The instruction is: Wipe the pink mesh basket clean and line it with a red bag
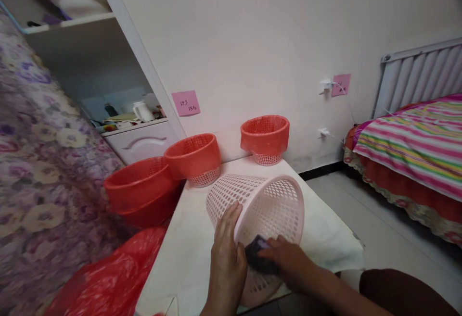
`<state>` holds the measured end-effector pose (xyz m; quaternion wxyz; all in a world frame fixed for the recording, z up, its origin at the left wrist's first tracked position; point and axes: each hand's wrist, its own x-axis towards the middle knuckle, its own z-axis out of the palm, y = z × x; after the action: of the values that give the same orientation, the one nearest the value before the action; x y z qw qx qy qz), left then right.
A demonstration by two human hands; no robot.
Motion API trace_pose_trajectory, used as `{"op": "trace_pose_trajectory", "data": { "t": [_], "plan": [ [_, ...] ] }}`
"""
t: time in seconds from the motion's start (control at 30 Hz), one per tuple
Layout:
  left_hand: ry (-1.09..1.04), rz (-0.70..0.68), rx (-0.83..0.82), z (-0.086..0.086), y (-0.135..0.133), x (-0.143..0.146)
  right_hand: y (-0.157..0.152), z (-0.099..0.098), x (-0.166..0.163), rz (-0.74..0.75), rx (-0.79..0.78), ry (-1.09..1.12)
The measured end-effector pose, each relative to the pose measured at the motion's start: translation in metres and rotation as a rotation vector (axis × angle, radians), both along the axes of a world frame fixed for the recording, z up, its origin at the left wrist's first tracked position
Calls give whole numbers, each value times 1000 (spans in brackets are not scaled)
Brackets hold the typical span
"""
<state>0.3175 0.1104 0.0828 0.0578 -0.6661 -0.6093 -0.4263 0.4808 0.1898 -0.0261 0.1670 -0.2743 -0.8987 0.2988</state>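
Observation:
A pale pink perforated basket (pixel 260 205) lies tilted on its side on a white table (pixel 180 253), its mouth facing me. My left hand (pixel 226 248) rests flat on the basket's outer wall near the rim, fingers stretched out. My right hand (pixel 285 258) reaches into the basket's mouth and pinches a small dark object (pixel 257 252) against the lower rim; I cannot make out what it is.
Two baskets lined with red bags (pixel 193 157) (pixel 265 138) stand at the table's far edge by the wall. Stacked red basins (pixel 139 188) and a red plastic bag (pixel 115 272) lie left, on flowered bedding. A bed with striped cover (pixel 415 147) stands right.

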Motion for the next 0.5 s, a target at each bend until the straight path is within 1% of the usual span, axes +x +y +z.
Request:
{"op": "trace_pose_trajectory", "data": {
  "t": [0.03, 0.1, 0.17, 0.2, 0.27, 0.3, 0.37, 0.4, 0.43, 0.47, 0.5],
  "plan": [
    [-7, -7, -21, 3, 0, 0, 10, -3, 6, -100, 60, -84],
    [-35, -32, -60, 5, 0, 2, 28, -6, 17, -250, 88, -134],
    [-63, -57, -81, -3, -3, 6, 40, -8, 23, -308, 67, -122],
    [-70, -63, -84, -12, -4, 8, 43, -8, 24, -317, 51, -112],
    [-75, -44, -75, -38, -6, 16, 45, -9, 23, -311, 12, -75],
    [-90, -17, -48, -52, -6, 21, 45, -10, 22, -302, -10, -46],
    [-198, 63, 9, -77, -4, 29, 44, -11, 18, -270, -61, 30],
    [-257, 90, 31, -85, -2, 33, 44, -11, 15, -244, -92, 76],
    [-308, 100, 43, -90, 0, 35, 43, -11, 12, -211, -126, 125],
    [-339, 93, 52, -90, 1, 37, 40, -9, 8, -172, -164, 178],
    [-342, 75, 71, -87, 2, 37, 37, -6, 4, -129, -205, 233]
  ]
}}
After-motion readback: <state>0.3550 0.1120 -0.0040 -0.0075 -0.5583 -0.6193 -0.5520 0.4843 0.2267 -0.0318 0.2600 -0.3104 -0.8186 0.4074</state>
